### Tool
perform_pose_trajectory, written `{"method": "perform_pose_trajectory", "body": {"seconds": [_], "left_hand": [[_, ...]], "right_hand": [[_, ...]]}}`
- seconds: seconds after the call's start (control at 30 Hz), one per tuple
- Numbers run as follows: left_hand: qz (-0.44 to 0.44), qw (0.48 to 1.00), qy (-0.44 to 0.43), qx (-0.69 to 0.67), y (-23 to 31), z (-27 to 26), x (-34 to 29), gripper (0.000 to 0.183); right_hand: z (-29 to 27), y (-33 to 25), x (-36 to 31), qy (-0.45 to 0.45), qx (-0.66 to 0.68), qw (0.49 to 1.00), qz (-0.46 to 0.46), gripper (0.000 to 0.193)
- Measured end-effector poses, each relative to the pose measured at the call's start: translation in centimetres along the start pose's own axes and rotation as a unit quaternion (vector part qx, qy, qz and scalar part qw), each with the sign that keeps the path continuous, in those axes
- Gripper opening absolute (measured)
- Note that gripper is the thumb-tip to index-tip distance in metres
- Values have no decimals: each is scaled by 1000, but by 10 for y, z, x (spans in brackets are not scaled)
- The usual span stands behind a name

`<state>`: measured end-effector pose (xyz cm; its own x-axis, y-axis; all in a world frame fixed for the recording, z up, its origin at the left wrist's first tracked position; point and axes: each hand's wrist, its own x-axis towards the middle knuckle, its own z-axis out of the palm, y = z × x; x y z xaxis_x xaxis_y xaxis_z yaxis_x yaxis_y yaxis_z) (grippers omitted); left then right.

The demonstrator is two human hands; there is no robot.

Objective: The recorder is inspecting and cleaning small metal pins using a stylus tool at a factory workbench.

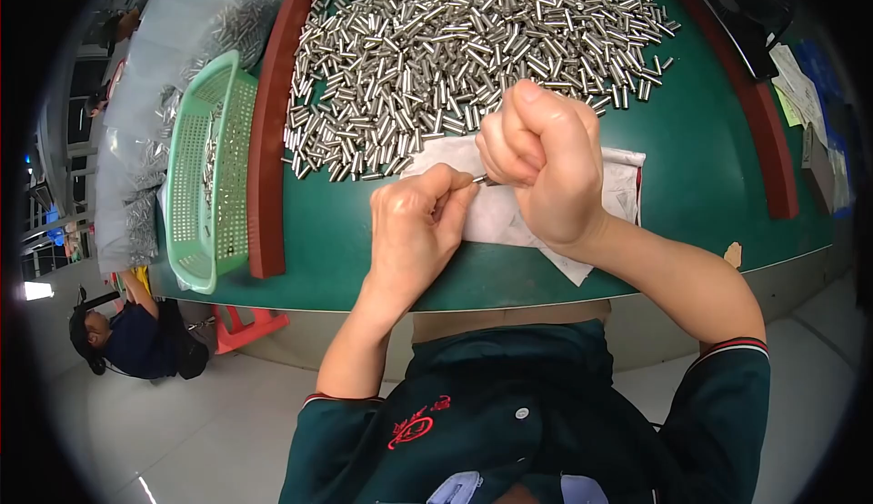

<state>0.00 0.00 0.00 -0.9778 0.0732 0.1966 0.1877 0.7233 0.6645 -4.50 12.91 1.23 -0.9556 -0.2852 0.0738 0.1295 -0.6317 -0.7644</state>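
My left hand (414, 227) and my right hand (546, 163) meet over a white cloth (618, 186) on the green table (709, 140). Between their fingertips I hold one small shiny metal pin (480, 179), the left hand pinching one end and the right hand, closed in a fist, gripping the other. A big heap of the same metal pins (455, 40) lies just beyond the hands, filling the far part of the table.
A light green plastic basket (214, 168) with several pins stands left of the table's dark red rim (268, 131). Clear plastic bags of pins (155, 77) lie further left. Papers (800, 95) sit at the right. A person (127, 336) crouches on the floor below left.
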Motion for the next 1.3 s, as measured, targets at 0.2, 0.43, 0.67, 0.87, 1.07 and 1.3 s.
{"method": "perform_pose_trajectory", "body": {"seconds": [0.2,0.43,0.67,0.87,1.07,1.3], "left_hand": [[19,1000,3,16,3,-1,6,7],[6,1000,-4,28,4,-3,0,7],[-188,796,-76,-570,3,-20,4,8],[-218,679,-93,-695,-8,-24,23,14],[-196,692,-141,-681,-9,-30,56,24],[35,998,-51,-24,19,-11,91,17]], "right_hand": [[5,5,1,-15,-104,991,-86,37],[-2,6,0,-24,-52,998,-36,33],[-7,2,-21,-81,-154,979,-103,37],[-4,-1,-22,-107,-175,973,-102,37],[-2,-3,-22,-109,-163,974,-116,35],[-4,-4,-20,-117,-178,971,-109,33]]}}
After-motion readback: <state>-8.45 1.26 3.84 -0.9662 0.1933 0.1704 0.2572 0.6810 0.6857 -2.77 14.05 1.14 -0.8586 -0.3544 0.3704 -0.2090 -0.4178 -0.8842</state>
